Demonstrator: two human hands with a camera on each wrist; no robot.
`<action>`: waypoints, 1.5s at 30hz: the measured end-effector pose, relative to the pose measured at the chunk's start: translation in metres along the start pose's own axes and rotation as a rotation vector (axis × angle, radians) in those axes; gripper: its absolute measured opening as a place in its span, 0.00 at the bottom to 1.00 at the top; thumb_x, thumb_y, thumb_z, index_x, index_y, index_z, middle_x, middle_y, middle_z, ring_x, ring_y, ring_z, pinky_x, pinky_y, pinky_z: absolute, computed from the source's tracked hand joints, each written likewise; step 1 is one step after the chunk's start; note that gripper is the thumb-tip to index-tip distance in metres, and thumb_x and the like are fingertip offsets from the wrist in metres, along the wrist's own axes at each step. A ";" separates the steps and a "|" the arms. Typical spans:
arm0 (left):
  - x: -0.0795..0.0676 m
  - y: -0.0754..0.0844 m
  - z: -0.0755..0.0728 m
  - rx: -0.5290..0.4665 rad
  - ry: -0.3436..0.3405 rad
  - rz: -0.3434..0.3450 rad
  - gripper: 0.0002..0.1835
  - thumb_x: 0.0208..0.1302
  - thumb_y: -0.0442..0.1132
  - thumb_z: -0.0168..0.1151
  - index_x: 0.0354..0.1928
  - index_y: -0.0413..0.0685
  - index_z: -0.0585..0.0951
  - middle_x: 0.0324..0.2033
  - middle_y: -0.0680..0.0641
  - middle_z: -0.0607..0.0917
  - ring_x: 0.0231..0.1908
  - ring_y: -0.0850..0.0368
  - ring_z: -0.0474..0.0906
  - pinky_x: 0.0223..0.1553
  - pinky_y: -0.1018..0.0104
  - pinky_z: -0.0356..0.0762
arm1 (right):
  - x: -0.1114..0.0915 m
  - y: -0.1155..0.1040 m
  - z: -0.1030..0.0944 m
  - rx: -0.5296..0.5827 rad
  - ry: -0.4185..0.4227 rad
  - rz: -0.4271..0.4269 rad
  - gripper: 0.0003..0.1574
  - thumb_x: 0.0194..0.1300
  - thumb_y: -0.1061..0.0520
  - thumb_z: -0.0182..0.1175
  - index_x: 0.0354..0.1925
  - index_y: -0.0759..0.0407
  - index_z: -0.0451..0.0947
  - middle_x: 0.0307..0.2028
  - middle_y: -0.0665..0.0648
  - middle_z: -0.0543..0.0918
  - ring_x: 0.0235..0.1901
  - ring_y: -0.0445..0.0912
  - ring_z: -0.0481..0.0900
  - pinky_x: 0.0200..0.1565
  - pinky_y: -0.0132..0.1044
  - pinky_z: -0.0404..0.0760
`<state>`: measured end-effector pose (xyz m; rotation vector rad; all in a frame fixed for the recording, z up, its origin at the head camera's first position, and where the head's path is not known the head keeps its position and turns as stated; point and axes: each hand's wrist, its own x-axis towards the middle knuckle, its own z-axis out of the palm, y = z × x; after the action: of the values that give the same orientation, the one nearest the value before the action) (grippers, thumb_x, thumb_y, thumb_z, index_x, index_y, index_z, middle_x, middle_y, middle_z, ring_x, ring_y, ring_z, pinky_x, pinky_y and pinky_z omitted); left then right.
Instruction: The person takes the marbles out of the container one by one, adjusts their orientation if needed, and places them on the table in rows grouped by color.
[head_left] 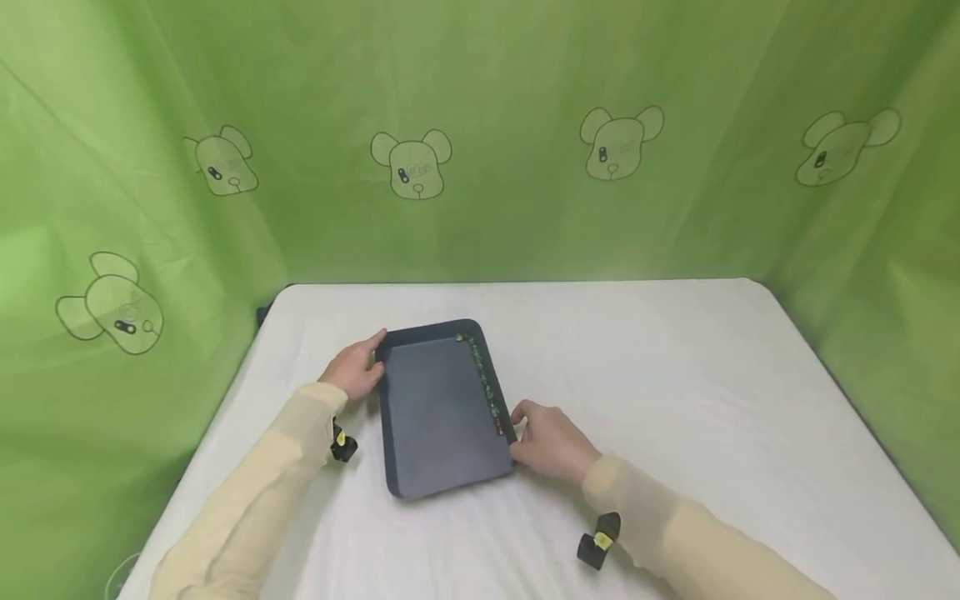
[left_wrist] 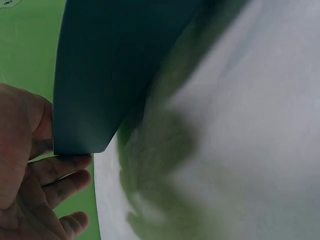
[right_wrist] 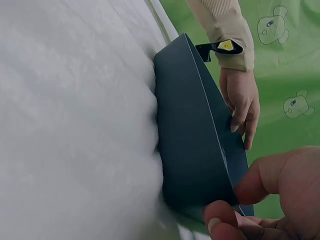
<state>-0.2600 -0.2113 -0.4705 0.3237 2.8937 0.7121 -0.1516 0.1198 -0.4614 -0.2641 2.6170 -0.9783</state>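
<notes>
A dark blue-grey rectangular tray (head_left: pixel 442 408) is held between both hands over the white cloth. By its left rim, near the far corner, my left hand (head_left: pixel 355 367) grips it with the thumb inside the wall and fingers beneath. My right hand (head_left: pixel 553 440) pinches the right wall near the front corner, seen closely in the right wrist view. A row of small green and red bead-like pieces (head_left: pixel 483 375) lines the inside of the right wall; whether they are strung together I cannot tell. In the left wrist view the tray's side (left_wrist: pixel 105 75) stands raised off the cloth.
White cloth (head_left: pixel 675 375) covers the table. Green curtains (head_left: pixel 510 225) with bear-head drawings hang around its back and sides. Black straps with yellow tags (head_left: pixel 602 542) sit on both wrists.
</notes>
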 end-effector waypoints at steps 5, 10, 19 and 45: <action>-0.001 0.002 0.000 0.006 -0.004 0.013 0.35 0.69 0.37 0.52 0.75 0.47 0.54 0.69 0.39 0.64 0.66 0.40 0.62 0.67 0.46 0.59 | -0.006 -0.001 0.003 0.011 -0.023 -0.045 0.22 0.51 0.62 0.61 0.47 0.64 0.73 0.19 0.50 0.76 0.17 0.43 0.73 0.19 0.36 0.72; -0.001 0.003 0.002 0.006 0.000 0.016 0.35 0.69 0.37 0.52 0.75 0.46 0.54 0.68 0.39 0.65 0.66 0.40 0.62 0.67 0.47 0.59 | -0.008 0.000 0.005 0.021 -0.038 -0.066 0.22 0.52 0.61 0.61 0.47 0.64 0.72 0.19 0.49 0.77 0.17 0.42 0.72 0.19 0.35 0.72; -0.003 -0.007 0.010 0.001 -0.003 0.000 0.34 0.71 0.40 0.49 0.75 0.46 0.52 0.70 0.40 0.62 0.68 0.40 0.60 0.68 0.47 0.57 | -0.006 0.004 0.008 0.021 -0.054 -0.078 0.23 0.54 0.60 0.61 0.49 0.62 0.72 0.21 0.48 0.78 0.19 0.41 0.73 0.21 0.34 0.73; -0.096 0.023 0.032 0.215 0.079 0.128 0.52 0.60 0.69 0.56 0.72 0.35 0.57 0.72 0.35 0.54 0.72 0.37 0.47 0.65 0.31 0.50 | 0.008 0.006 -0.023 -0.267 0.195 -0.313 0.12 0.60 0.51 0.66 0.43 0.50 0.82 0.38 0.46 0.81 0.40 0.43 0.79 0.41 0.41 0.80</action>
<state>-0.1573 -0.2003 -0.4793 0.5207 3.0531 0.4392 -0.1676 0.1362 -0.4507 -0.6933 2.9468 -0.7752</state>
